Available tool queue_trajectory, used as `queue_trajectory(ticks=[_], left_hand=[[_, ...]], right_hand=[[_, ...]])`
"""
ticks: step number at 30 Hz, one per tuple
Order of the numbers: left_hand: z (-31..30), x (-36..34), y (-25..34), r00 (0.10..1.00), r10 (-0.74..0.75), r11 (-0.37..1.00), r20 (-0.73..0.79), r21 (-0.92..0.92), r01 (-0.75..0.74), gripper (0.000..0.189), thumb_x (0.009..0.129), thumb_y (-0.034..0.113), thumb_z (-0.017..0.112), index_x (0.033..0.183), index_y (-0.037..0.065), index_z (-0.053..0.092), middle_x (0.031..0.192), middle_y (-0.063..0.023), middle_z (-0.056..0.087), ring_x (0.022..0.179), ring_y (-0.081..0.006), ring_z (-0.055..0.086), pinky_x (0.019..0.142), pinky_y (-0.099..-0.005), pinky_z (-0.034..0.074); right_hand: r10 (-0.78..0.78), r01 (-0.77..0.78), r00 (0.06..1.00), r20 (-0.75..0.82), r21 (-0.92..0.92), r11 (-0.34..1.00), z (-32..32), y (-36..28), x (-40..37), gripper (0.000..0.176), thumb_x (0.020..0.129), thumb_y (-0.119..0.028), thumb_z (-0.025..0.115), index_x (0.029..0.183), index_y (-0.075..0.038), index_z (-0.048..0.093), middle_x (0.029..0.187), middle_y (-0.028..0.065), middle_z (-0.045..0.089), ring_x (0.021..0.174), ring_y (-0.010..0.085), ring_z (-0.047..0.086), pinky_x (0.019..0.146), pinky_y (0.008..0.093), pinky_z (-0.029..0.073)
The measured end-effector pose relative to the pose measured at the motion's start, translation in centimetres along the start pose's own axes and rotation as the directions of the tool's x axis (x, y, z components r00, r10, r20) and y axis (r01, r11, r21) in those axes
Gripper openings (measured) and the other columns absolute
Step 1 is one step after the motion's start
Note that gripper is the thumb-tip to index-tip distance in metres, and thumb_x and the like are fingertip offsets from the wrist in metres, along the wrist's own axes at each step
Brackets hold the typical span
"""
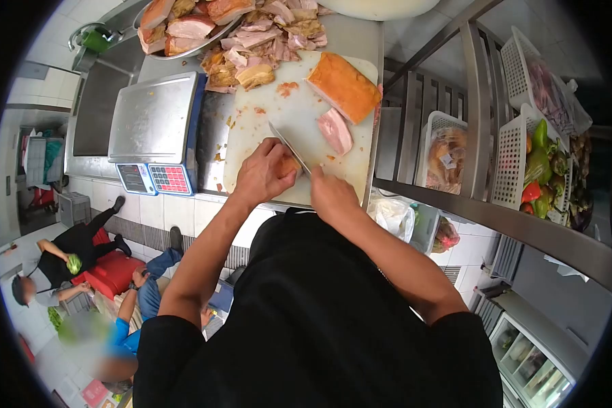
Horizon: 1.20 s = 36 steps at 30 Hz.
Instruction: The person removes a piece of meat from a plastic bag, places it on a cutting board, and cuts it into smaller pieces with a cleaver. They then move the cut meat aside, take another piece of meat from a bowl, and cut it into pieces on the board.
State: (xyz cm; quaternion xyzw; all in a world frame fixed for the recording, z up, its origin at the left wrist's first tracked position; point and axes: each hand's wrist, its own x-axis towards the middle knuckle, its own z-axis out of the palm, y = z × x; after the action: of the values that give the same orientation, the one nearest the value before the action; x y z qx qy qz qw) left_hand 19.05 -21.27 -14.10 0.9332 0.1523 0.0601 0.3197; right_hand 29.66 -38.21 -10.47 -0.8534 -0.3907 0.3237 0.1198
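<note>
On the white cutting board (251, 129), I see the left hand (260, 175) pinning a small piece of meat (287, 165) while the right hand (334, 195) grips the knife (289, 147) close beside it. I'd keep the left fingertips tucked back and use smooth, even strokes.

Metal shelving (479, 102) stands beside white floor tiles (207, 212).

Commercial kitchen | steel sink (103, 102) and digital scale (151, 119), 10 o'clock | cutting board (248, 139) with cut meat (345, 87), 12 o'clock | vegetable crate (510, 163) on metal rack (479, 102), 3 o'clock
</note>
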Motion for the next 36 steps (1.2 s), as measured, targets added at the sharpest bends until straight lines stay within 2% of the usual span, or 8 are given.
queue_trajectory(ticks=[7, 12, 13, 15, 16, 21, 23, 36], left_hand=[[-1.2, -0.6, 1.8, 0.998, -0.021, 0.994, -0.061, 0.106, 0.027, 0.049, 0.077, 0.029, 0.077, 0.118, 0.007, 0.062, 0.122, -0.0128, 0.061, 0.115, -0.0343, 0.062, 0.093, -0.0462, 0.053], [-3.9, 0.5, 4.2, 0.857, -0.447, 0.894, 0.256, 0.157, 0.419, 0.067, 0.070, 0.016, 0.080, 0.131, 0.006, 0.055, 0.135, -0.0163, 0.058, 0.125, -0.0378, 0.055, 0.104, -0.0467, 0.048], [-3.8, 0.1, 3.5, 0.860, -0.447, 0.894, 0.245, 0.159, 0.419, 0.067, 0.070, 0.016, 0.080, 0.131, 0.006, 0.055, 0.135, -0.0163, 0.058, 0.125, -0.0378, 0.055, 0.104, -0.0467, 0.048], [-2.6, -2.0, 0.6, 0.989, 0.142, 0.967, -0.037, 0.220, -0.130, 0.071, 0.069, 0.008, 0.077, 0.135, 0.008, 0.051, 0.142, -0.0167, 0.054, 0.136, -0.0417, 0.046, 0.112, -0.0511, 0.040], [-2.7, -3.0, -0.3, 0.974, 0.223, 0.933, -0.037, 0.299, -0.202, 0.069, 0.069, 0.001, 0.072, 0.134, 0.009, 0.051, 0.147, -0.0168, 0.050, 0.142, -0.0452, 0.038, 0.117, -0.0555, 0.033], [-3.0, -5.9, -2.8, 0.979, 0.204, 0.953, 0.012, 0.229, -0.201, 0.060, 0.073, 0.004, 0.065, 0.131, 0.008, 0.052, 0.148, -0.0163, 0.047, 0.141, -0.0421, 0.039, 0.118, -0.0538, 0.033], [-2.1, -5.1, -2.4, 0.973, 0.047, 0.994, -0.225, -0.089, -0.068, 0.053, 0.077, 0.008, 0.062, 0.129, 0.007, 0.054, 0.146, -0.0186, 0.047, 0.138, -0.0426, 0.042, 0.116, -0.0510, 0.036], [1.1, -3.2, -2.8, 0.916, -0.035, 0.995, -0.401, -0.102, -0.007, 0.040, 0.079, 0.023, 0.066, 0.115, 0.007, 0.061, 0.123, -0.0164, 0.055, 0.113, -0.0375, 0.052, 0.099, -0.0471, 0.043]], right_hand=[[0.025, -0.024, 0.999, 0.037, -0.025, 0.999, 0.4, 1.5, -3.1, 0.018, 0.096, -0.007, 0.050, 0.110, 0.003, 0.056, 0.096, 0.0319, 0.071, 0.093, 0.0471, 0.072, 0.080, 0.0553, 0.057], [0.011, -0.013, 0.999, -0.049, -0.039, 0.999, -0.8, 4.6, -3.1, 0.023, 0.095, -0.008, 0.051, 0.113, 0.004, 0.055, 0.086, 0.0325, 0.070, 0.086, 0.0491, 0.071, 0.078, 0.0579, 0.056], [0.059, -0.064, 0.994, -0.092, -0.060, 0.996, -1.7, 4.1, -2.5, 0.025, 0.094, -0.005, 0.050, 0.116, 0.005, 0.057, 0.089, 0.0324, 0.071, 0.088, 0.0478, 0.072, 0.081, 0.0571, 0.057], [0.073, -0.077, 0.988, -0.134, -0.021, 0.997, -3.1, 3.8, -2.6, 0.031, 0.095, -0.010, 0.052, 0.122, 0.005, 0.056, 0.086, 0.0323, 0.070, 0.086, 0.0485, 0.071, 0.080, 0.0578, 0.055], [0.042, -0.034, 0.984, -0.171, 0.047, 0.998, -3.7, 3.9, -3.1, 0.033, 0.096, -0.013, 0.053, 0.123, 0.004, 0.055, 0.085, 0.0318, 0.070, 0.085, 0.0488, 0.070, 0.080, 0.0579, 0.055], [-0.026, 0.043, 0.989, -0.146, 0.115, 0.992, -4.7, 3.1, -5.8, 0.028, 0.098, -0.020, 0.054, 0.116, 0.001, 0.054, 0.081, 0.0303, 0.069, 0.079, 0.0496, 0.068, 0.076, 0.0589, 0.053], [-0.051, 0.066, 0.986, -0.160, 0.091, 0.994, -4.4, 2.0, -6.7, 0.025, 0.098, -0.019, 0.055, 0.112, 0.001, 0.054, 0.079, 0.0297, 0.069, 0.078, 0.0492, 0.068, 0.074, 0.0591, 0.053], [-0.130, 0.128, 0.989, -0.074, -0.025, 0.991, -3.7, -2.4, -8.0, 0.016, 0.096, -0.012, 0.057, 0.102, 0.002, 0.052, 0.069, 0.0264, 0.066, 0.068, 0.0477, 0.068, 0.068, 0.0578, 0.054]])
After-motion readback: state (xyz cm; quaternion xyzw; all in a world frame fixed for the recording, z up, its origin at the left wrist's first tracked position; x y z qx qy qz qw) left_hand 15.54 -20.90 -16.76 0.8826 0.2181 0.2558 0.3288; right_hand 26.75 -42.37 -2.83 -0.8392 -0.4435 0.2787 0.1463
